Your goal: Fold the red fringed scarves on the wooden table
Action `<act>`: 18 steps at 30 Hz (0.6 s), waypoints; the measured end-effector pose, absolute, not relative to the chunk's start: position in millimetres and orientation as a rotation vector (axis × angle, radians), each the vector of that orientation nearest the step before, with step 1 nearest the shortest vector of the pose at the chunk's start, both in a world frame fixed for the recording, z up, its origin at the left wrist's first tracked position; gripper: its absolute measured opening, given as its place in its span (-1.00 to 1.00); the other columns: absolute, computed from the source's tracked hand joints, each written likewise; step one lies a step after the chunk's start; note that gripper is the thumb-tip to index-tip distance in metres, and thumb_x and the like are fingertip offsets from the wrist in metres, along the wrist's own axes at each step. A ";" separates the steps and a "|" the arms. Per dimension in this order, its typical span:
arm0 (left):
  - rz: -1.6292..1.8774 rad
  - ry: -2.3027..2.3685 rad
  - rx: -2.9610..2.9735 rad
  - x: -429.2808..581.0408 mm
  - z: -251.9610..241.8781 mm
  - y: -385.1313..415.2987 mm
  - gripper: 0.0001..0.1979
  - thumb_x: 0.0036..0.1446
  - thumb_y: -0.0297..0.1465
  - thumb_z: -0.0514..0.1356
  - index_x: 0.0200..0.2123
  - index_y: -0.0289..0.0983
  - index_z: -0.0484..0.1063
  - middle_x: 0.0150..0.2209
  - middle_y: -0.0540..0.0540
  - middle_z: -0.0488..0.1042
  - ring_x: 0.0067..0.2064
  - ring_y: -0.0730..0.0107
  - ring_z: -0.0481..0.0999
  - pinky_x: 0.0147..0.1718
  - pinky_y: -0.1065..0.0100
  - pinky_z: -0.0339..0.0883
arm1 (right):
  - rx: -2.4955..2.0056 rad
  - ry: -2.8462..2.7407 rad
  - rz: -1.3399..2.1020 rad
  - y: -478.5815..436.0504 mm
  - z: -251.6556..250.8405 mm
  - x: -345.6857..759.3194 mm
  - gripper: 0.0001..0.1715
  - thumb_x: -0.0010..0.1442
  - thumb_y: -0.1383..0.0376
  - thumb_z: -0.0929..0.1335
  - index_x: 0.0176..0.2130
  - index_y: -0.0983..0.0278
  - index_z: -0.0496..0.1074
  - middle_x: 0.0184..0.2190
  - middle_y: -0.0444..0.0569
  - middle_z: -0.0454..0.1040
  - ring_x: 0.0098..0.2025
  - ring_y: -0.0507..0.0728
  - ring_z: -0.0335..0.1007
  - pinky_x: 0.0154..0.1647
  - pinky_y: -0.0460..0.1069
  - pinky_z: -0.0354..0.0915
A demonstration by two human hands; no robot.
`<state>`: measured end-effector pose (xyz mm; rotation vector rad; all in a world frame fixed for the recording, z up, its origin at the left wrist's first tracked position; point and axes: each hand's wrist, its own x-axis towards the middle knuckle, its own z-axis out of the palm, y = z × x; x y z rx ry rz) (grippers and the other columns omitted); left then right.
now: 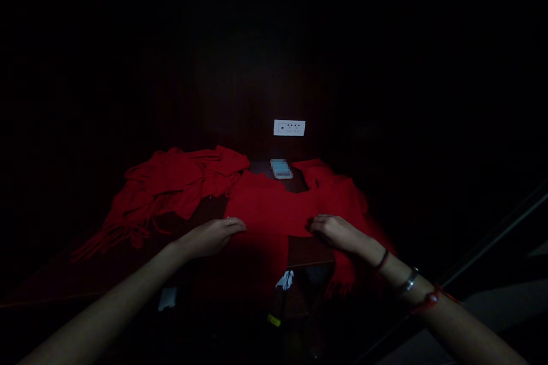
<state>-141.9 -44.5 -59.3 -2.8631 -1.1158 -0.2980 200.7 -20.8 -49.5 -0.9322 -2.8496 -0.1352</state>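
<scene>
A red scarf (269,208) is spread across the dark table in the middle of the view, part of it hanging over the front edge. My left hand (218,235) pinches its near left side between thumb and fingers. At the near right side, my right hand (334,229) grips the same cloth with curled fingers. More red fabric with a fringed end (342,282) hangs down by my right hand; I cannot tell whether it is one piece with the held scarf.
A heap of crumpled red fringed cloth (171,179) lies on the table's left. A phone (281,169) with a blurred screen rests at the back, below a white wall socket (289,128). Under the table edge are a white scrap (285,280) and a yellow tag (274,320).
</scene>
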 end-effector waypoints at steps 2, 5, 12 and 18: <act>-0.502 -1.233 -2.836 -141.4 -53.9 -38.3 -0.66 0.08 -0.52 -0.13 -0.10 -0.24 0.27 -0.08 -0.04 0.35 -0.05 0.49 0.30 -0.04 0.42 0.12 | -0.927 -2.910 0.018 -16.9 -40.1 196.9 -0.81 0.07 0.43 0.22 -0.33 0.32 0.40 -0.34 -0.02 0.42 -0.30 0.03 0.31 -0.27 -0.09 0.21; -0.775 -1.762 -2.526 -138.7 -51.6 -17.8 -0.69 0.12 -0.38 -0.14 -0.16 -0.31 0.30 -0.15 -0.11 0.40 -0.10 0.39 0.35 -0.07 0.33 0.16 | -0.989 -2.891 0.129 -6.0 -24.7 182.4 -0.80 0.07 0.33 0.25 -0.27 0.32 0.40 -0.33 -0.03 0.43 -0.31 0.03 0.33 -0.28 -0.11 0.22; -0.666 -2.508 -2.157 -135.3 -59.9 25.5 -0.57 -0.07 -0.21 0.11 -0.16 -0.35 0.26 -0.22 -0.21 0.43 -0.24 0.29 0.44 -0.36 0.41 0.27 | -1.550 -2.639 -0.227 52.3 -30.1 142.0 -0.59 0.09 0.19 0.24 -0.12 0.41 0.28 -0.12 0.21 0.31 -0.11 0.16 0.26 -0.18 -0.05 0.20; -0.537 -2.216 -2.013 -120.6 -70.1 6.6 -0.49 0.06 -0.23 -0.02 0.06 -0.30 0.06 -0.03 -0.35 0.25 -0.04 0.13 0.30 -0.25 0.19 0.24 | -1.653 -2.766 -0.135 98.1 -43.9 141.2 -0.68 0.02 0.28 0.28 -0.19 0.36 0.36 -0.20 0.12 0.41 -0.17 0.15 0.34 -0.24 -0.05 0.23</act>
